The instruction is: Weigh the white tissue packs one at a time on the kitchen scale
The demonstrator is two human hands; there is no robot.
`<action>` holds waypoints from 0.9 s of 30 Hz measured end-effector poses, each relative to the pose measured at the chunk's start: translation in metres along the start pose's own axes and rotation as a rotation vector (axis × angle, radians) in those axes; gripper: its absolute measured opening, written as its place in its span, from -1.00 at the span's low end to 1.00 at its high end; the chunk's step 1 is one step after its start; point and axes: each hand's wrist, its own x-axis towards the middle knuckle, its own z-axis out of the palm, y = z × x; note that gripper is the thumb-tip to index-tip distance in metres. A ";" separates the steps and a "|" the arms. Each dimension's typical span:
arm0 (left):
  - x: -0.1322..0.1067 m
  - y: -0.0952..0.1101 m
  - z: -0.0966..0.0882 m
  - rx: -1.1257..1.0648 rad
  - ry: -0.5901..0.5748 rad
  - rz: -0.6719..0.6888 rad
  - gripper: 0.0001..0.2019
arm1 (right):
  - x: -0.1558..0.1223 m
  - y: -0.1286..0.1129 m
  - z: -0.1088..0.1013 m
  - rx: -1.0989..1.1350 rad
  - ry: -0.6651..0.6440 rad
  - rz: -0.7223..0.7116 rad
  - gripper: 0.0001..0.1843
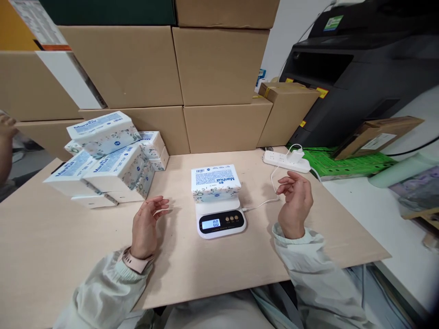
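A pack of tissues (216, 181) with a floral edge and blue "Manhua" print lies on the white digital kitchen scale (203, 209). The scale's lit display reads 0.0, and a white cable runs from its right side. My left hand (147, 225) is left of the scale, fingers loosely curled and apart, holding nothing. It is nearest to the pile of tissue packs (113, 167), without gripping any. To the right of the scale, my right hand (295, 203) is raised with bent, parted fingers and nothing in it.
Stacked cardboard boxes (219, 66) wall off the table's back edge. A white power strip (286, 161) lies at the back right, beside a green crate (336, 162). A large black machine (363, 77) stands on the right. Another person's arm (5, 146) shows at far left.
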 end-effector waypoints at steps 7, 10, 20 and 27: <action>0.004 -0.001 0.000 -0.011 0.014 -0.049 -0.64 | -0.045 -0.002 -0.024 -0.331 -0.791 -0.213 -0.56; 0.004 -0.002 0.000 -0.014 0.015 -0.079 -0.64 | -0.064 0.000 -0.030 -0.455 -0.974 -0.362 -0.66; 0.004 -0.005 0.000 -0.014 0.020 -0.112 -0.64 | -0.077 0.000 -0.023 -0.558 -1.092 -0.524 -0.70; 0.003 -0.004 0.001 -0.010 0.034 -0.121 -0.63 | -0.076 0.002 -0.022 -0.467 -0.984 -0.542 -0.86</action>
